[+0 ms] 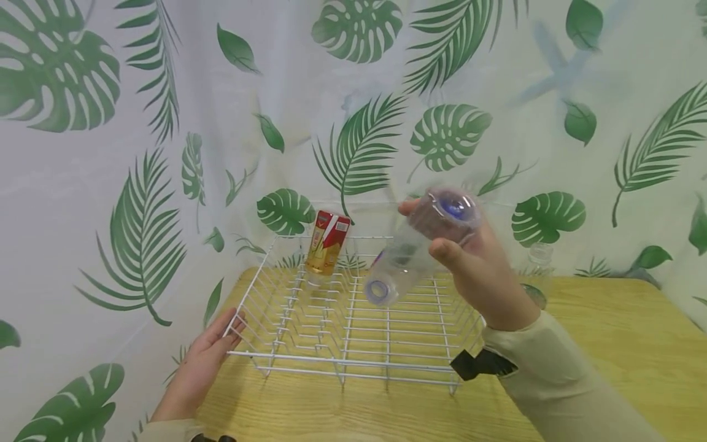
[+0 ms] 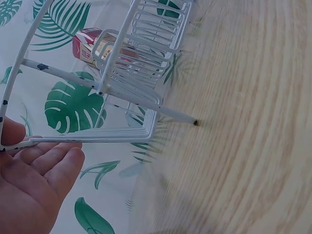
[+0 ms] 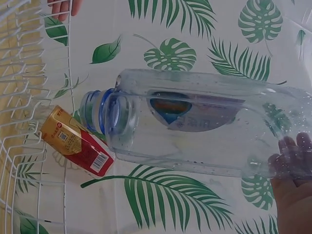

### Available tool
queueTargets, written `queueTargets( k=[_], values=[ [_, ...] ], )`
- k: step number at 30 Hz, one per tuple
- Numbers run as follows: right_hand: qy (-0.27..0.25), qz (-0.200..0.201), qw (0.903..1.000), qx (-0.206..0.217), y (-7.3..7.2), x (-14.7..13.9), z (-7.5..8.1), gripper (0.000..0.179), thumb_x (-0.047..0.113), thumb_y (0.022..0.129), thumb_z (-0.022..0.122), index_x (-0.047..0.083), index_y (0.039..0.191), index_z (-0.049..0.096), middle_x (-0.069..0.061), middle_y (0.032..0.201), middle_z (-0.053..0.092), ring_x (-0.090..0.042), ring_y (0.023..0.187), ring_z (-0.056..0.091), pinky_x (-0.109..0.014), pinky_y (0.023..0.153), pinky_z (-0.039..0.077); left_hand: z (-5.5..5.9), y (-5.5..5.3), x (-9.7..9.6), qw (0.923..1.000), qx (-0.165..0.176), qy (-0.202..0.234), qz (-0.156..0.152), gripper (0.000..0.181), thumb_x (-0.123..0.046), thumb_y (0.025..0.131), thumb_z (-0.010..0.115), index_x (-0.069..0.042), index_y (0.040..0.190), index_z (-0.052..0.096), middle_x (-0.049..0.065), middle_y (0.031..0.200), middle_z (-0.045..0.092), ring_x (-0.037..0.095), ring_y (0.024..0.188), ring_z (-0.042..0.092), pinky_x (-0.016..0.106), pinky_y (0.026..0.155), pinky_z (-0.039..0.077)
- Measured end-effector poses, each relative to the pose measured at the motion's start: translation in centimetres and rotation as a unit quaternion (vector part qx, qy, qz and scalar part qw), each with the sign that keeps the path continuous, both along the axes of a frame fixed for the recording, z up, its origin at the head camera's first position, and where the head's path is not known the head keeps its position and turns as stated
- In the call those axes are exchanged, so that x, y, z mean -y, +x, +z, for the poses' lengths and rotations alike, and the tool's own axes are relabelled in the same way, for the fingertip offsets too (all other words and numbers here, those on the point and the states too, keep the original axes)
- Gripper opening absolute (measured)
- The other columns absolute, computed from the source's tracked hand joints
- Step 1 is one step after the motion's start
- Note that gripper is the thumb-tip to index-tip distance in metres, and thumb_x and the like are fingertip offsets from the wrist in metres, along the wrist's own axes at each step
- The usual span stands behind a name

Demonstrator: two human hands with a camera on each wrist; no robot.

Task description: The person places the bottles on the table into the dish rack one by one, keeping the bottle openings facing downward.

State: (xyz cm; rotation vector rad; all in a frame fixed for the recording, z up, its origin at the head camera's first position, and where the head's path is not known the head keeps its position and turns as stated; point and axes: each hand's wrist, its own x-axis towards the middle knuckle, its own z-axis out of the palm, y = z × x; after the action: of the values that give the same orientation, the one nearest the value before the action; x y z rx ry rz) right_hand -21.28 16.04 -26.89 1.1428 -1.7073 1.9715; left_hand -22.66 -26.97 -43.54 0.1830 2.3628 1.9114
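Note:
My right hand (image 1: 491, 276) grips a large clear plastic bottle (image 1: 405, 264) near its base and holds it tilted over the white wire dish rack (image 1: 386, 355). In the right wrist view the bottle (image 3: 195, 126) has a blue ring at its neck and a partly visible label; its open mouth points toward the rack. My left hand (image 1: 212, 347) holds the rack's left front corner, with the thumb on one side of the wire and the fingers on the other in the left wrist view. A red and gold carton (image 1: 327, 242) leans upright in the rack's back left slots.
A clear container (image 1: 540, 255) stands behind my right wrist, partly hidden. The rack sits on a light wooden table (image 1: 602, 344). A white sheet with green leaf prints (image 1: 353, 147) hangs behind and along the left side.

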Motion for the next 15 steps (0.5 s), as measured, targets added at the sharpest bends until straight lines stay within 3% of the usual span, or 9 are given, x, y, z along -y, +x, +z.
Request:
queueTargets(
  k=[7,12,15],
  values=[
    [0.095,-0.078,0.9919,0.032,-2.8,3.2,0.2,0.076,0.055,0.088,0.072,0.017,0.146,0.041,-0.009,0.136,0.061,-0.025,0.127,0.055,-0.043,0.102,0.047,-0.4,0.0,-0.1,0.9999,-0.013,0.007,0.003,0.057,-0.008,0.109,0.036,-0.003,0.162,0.015,0.021,0.161,0.028,0.031,0.146,0.031,0.043,0.119,0.022],
    [0.142,-0.087,0.9826,0.081,-4.6,5.2,-0.1,0.071,0.039,0.094,0.072,0.018,0.15,0.034,-0.004,0.134,0.059,-0.022,0.122,0.058,-0.049,0.102,0.048,-0.4,-0.3,-0.3,0.9993,-0.032,0.011,-0.012,0.057,-0.006,0.109,0.034,0.0,0.161,0.013,0.021,0.162,0.025,0.031,0.148,0.029,0.039,0.117,0.025],
    [0.157,-0.086,0.9778,0.11,-5.7,6.9,-0.4,0.072,0.034,0.092,0.074,0.019,0.15,0.035,-0.005,0.13,0.059,-0.024,0.117,0.06,-0.05,0.098,0.05,-0.3,-0.3,-0.2,0.9991,-0.041,0.008,-0.011,0.056,-0.003,0.108,0.032,0.002,0.16,0.013,0.021,0.163,0.024,0.031,0.147,0.028,0.035,0.115,0.028]
  ],
)
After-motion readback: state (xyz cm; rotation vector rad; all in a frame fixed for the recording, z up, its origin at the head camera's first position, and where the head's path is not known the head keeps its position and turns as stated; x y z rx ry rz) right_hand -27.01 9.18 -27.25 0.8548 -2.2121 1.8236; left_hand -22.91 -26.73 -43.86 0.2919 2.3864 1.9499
